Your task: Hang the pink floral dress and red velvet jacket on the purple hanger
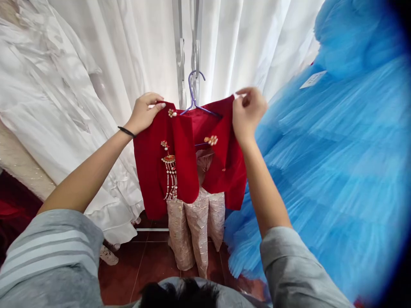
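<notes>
A short red jacket [188, 171] with beaded ornaments hangs on a purple hanger [192, 90], its front partly open. My left hand [146, 112] pinches the jacket's shoulder on the left side, thumb on top of the cloth. At the opposite shoulder, my right hand [248, 113] is closed on the red fabric. A beaded tassel [171, 179] dangles from the jacket's left front panel. Below the jacket shows a pale pink skirt [195, 231] with a shiny pattern; its upper part is mostly hidden by the jacket.
White gowns [80, 107] hang on the left. A large blue tulle dress [337, 162] with a white tag [313, 79] fills the right side. Behind are a white curtain [237, 42] and a metal rack post [182, 25]. The floor [150, 261] has dark red tiles.
</notes>
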`<control>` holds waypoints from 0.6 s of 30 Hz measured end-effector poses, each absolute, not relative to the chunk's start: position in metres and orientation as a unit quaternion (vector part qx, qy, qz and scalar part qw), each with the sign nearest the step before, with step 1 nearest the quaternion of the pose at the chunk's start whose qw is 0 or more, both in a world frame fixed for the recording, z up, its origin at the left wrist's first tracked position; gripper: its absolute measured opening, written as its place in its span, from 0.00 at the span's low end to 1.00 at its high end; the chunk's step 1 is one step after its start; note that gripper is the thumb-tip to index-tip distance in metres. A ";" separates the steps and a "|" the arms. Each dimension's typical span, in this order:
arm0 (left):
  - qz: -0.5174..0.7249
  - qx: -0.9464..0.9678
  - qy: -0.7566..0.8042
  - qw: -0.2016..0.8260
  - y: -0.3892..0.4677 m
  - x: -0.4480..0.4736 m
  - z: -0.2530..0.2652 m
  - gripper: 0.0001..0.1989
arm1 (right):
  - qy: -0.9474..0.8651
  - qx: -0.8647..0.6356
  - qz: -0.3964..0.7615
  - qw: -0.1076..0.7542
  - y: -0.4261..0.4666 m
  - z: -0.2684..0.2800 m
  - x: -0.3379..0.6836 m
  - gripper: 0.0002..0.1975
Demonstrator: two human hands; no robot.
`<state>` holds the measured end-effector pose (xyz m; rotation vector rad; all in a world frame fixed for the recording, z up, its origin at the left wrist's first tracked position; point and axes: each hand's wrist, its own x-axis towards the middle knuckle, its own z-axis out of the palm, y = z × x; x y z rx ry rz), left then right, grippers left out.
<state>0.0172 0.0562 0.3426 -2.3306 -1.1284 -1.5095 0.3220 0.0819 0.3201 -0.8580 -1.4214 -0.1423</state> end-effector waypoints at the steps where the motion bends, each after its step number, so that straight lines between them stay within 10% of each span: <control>1: -0.494 -0.778 -0.386 0.018 0.062 0.018 0.343 0.12 | -0.640 -0.366 -0.051 0.674 0.097 0.330 0.325 0.10; 5: -0.401 -0.809 -0.422 -0.078 0.075 0.025 0.325 0.12 | -0.735 -0.354 0.063 0.575 0.135 0.324 0.314 0.09; 18: -0.396 -0.794 -0.399 0.231 0.067 0.095 0.299 0.12 | -0.793 -0.182 0.145 0.563 0.040 0.307 0.265 0.09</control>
